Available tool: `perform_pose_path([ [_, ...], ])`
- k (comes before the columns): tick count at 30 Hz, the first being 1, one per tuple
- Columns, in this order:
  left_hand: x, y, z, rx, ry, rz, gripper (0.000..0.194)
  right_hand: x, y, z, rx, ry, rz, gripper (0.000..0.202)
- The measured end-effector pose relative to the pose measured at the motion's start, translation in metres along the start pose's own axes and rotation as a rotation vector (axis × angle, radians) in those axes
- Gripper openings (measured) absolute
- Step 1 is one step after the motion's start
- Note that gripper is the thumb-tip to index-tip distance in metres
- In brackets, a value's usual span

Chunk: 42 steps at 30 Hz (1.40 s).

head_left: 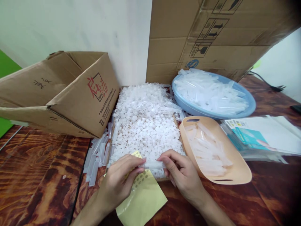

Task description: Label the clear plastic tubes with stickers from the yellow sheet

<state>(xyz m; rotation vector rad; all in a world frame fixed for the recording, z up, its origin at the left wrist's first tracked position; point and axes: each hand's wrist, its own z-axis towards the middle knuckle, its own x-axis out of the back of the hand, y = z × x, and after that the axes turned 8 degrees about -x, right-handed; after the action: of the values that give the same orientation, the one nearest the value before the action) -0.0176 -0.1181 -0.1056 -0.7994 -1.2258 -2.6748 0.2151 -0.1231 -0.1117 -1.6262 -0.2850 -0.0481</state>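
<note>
Between both hands is a translucent plastic tube, held level above the front of a tray of small parts. My left hand is closed, pinching the tube's left end between thumb and fingers. A yellow sheet with rows of round dots runs under the left fingers and hangs toward me; whether the hand also grips it, I cannot tell. My right hand is closed at the tube's right end, thumb against forefinger. Many small white plastic pieces fill the tray just beyond the hands, with clearer ones heaped at the back.
An open cardboard box stands at left, with loose tubes beside it. To the right are a peach basket and a blue basin, both holding tubes. Packaged bags lie farther right. A large carton stands behind.
</note>
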Motion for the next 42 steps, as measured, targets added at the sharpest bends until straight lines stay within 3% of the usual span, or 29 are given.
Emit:
perform_pose_path([
  [4,-0.001,0.001,0.001,0.13,-0.017,0.011,0.027,0.0,0.003,0.001,0.198,0.062,0.016,0.007],
  [7,-0.002,0.002,0.002,0.198,-0.079,-0.061,0.015,-0.002,0.001,0.0,0.382,0.092,-0.058,0.018],
  [9,-0.003,0.003,0.002,0.172,-0.07,-0.052,0.013,-0.005,0.0,-0.002,0.405,0.103,-0.099,0.02],
  [12,-0.004,0.002,0.0,-0.03,0.008,0.11,0.014,-0.011,-0.001,-0.007,0.231,0.053,-0.026,0.013],
  [15,-0.001,-0.001,-0.003,-0.272,-0.014,0.23,0.029,-0.015,-0.003,-0.009,-0.098,-0.075,0.179,0.029],
  [17,0.001,-0.003,-0.005,-0.365,-0.065,0.286,0.035,-0.015,-0.006,-0.009,-0.273,-0.144,0.291,0.04],
  [20,0.003,-0.005,-0.004,-0.417,-0.112,0.325,0.037,-0.012,-0.009,-0.005,-0.392,-0.173,0.377,0.048],
  [25,0.006,-0.006,0.003,-0.261,-0.168,0.374,0.048,0.001,-0.001,0.003,-0.319,0.024,0.437,0.038],
  [28,0.009,-0.008,0.006,-0.234,-0.358,0.374,0.063,0.011,0.003,0.005,-0.209,0.133,0.471,0.033],
  [31,0.009,-0.012,0.006,-0.261,-0.489,0.354,0.055,0.014,0.002,0.006,-0.085,0.155,0.478,0.021],
  [34,0.007,-0.016,0.005,-0.273,-0.473,0.344,0.04,0.01,-0.001,0.007,-0.018,0.088,0.494,0.025],
  [37,0.004,-0.019,0.004,-0.277,-0.431,0.335,0.035,0.005,-0.001,0.005,-0.051,0.012,0.485,0.026],
  [42,0.004,-0.021,0.003,-0.29,-0.316,0.373,0.011,0.004,-0.006,0.002,-0.11,-0.076,0.128,0.022],
])
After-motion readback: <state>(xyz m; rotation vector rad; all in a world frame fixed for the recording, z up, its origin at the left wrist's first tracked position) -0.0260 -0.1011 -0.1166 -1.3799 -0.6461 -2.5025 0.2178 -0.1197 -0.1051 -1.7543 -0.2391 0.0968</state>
